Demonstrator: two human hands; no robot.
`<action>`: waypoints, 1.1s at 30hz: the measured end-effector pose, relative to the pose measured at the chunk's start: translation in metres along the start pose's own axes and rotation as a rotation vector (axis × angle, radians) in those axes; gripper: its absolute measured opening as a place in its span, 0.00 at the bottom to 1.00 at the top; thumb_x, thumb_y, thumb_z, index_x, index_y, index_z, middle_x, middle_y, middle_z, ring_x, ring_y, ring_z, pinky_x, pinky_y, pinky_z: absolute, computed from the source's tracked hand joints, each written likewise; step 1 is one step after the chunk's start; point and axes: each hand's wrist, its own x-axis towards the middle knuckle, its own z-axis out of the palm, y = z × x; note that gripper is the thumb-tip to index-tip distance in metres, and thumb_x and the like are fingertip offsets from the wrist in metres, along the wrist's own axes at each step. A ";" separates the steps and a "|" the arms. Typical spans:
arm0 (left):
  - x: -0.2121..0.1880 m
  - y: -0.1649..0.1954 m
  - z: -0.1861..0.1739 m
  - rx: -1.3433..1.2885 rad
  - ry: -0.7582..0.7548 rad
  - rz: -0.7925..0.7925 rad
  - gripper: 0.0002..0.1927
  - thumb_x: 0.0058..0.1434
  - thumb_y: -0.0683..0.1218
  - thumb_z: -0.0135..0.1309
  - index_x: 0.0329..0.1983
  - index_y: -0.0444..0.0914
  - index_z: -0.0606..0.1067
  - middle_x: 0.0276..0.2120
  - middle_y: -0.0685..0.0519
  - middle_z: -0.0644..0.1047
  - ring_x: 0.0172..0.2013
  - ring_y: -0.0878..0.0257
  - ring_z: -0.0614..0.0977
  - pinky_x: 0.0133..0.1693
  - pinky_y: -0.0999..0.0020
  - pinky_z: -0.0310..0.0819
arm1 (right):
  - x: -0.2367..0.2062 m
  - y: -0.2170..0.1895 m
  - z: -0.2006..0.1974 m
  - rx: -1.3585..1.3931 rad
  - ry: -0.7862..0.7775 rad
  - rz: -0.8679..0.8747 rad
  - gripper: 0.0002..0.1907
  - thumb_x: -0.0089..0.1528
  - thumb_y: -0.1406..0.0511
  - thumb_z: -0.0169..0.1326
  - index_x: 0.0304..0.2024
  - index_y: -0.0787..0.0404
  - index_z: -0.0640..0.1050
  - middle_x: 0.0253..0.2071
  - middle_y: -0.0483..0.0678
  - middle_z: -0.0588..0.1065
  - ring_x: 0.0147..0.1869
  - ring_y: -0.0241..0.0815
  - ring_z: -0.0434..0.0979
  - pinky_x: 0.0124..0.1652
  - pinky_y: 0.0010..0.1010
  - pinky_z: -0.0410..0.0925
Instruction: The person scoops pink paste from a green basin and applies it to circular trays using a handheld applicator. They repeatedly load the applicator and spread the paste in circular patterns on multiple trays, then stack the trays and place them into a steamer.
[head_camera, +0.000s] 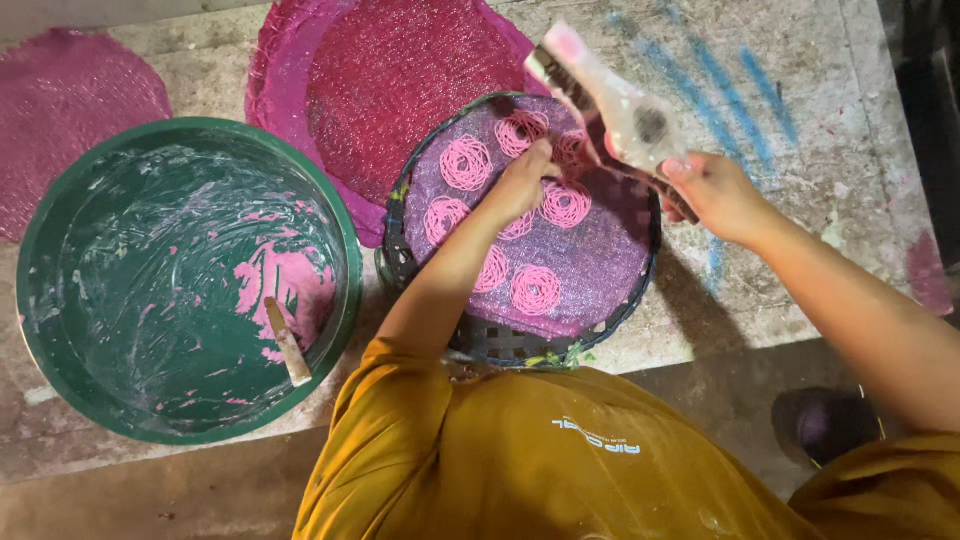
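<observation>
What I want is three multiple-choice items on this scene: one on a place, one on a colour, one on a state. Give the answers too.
1. Where does the wooden stick lie?
A. On the round tray
B. In the green basin
C. In the left hand

2. What colour are the noodle coils on the tray?
A. Pink
B. Yellow
C. White

3. What is the right hand doing?
A. Lying flat on the table
B. Stirring in the basin
C. Gripping a press

Answers:
1. B, the stick leans inside the basin beside a smear of pink dough.
2. A, the coils show pink on the purple mesh.
3. C, the fingers are closed around the press at the tray's far edge, while the left hand touches the coils.
</observation>
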 end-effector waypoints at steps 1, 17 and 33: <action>-0.018 -0.001 -0.004 0.299 0.061 0.167 0.33 0.76 0.58 0.40 0.80 0.43 0.55 0.51 0.53 0.84 0.34 0.60 0.79 0.38 0.67 0.72 | -0.001 0.003 -0.001 0.050 0.017 -0.012 0.31 0.66 0.40 0.46 0.40 0.61 0.77 0.29 0.44 0.76 0.31 0.35 0.77 0.32 0.28 0.73; -0.068 0.114 0.036 -1.661 -0.337 0.368 0.25 0.74 0.66 0.41 0.34 0.43 0.68 0.29 0.56 0.66 0.36 0.60 0.71 0.52 0.61 0.66 | -0.083 0.008 0.021 -0.226 -0.246 0.254 0.43 0.66 0.37 0.33 0.31 0.68 0.80 0.23 0.50 0.77 0.27 0.42 0.78 0.31 0.35 0.72; -0.040 0.090 0.026 -1.542 -0.128 0.334 0.25 0.69 0.66 0.36 0.26 0.45 0.64 0.20 0.59 0.64 0.25 0.63 0.67 0.38 0.60 0.66 | -0.087 -0.021 0.036 -0.185 -0.104 0.148 0.38 0.65 0.38 0.40 0.32 0.67 0.76 0.24 0.49 0.74 0.25 0.38 0.75 0.29 0.33 0.71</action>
